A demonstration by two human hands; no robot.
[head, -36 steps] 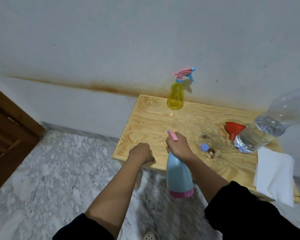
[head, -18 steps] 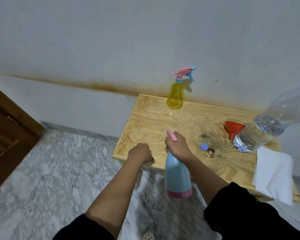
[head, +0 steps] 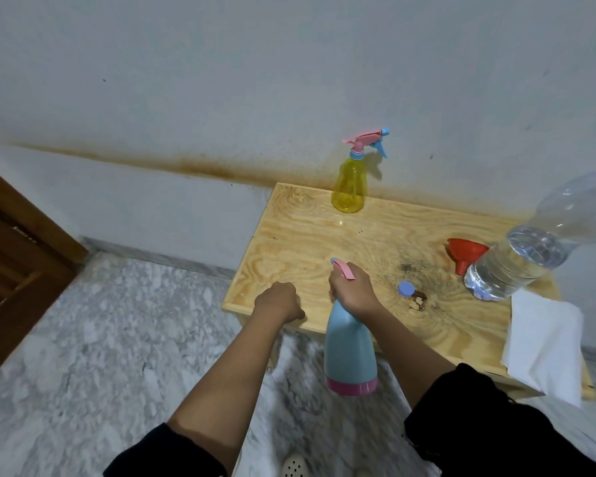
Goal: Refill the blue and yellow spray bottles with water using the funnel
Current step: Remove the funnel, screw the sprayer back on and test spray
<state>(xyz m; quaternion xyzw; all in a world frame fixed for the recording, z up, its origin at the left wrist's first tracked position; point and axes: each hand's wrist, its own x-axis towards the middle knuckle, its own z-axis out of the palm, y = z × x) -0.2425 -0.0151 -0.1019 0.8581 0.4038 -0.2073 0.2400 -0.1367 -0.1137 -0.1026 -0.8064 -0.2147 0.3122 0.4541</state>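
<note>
My right hand (head: 353, 290) grips the pink spray head of the blue spray bottle (head: 350, 352), which hangs in the air in front of the wooden table's near edge (head: 283, 318). My left hand (head: 278, 301) is a closed fist resting on that edge, holding nothing that I can see. The yellow spray bottle (head: 349, 184) stands upright at the table's back by the wall, its pink head on. A red funnel (head: 465, 253) lies on its side at the right, touching a large clear water bottle (head: 523, 259) without a cap.
A small blue cap (head: 406, 289) lies on the table near a dark knot. A white cloth (head: 544, 346) hangs over the table's right front corner. A wooden door (head: 11, 256) is at the left, and marble floor (head: 117, 339) lies below.
The blue bottle in my right hand has shifted very slightly left and up. My left fist has stayed on the table edge.
</note>
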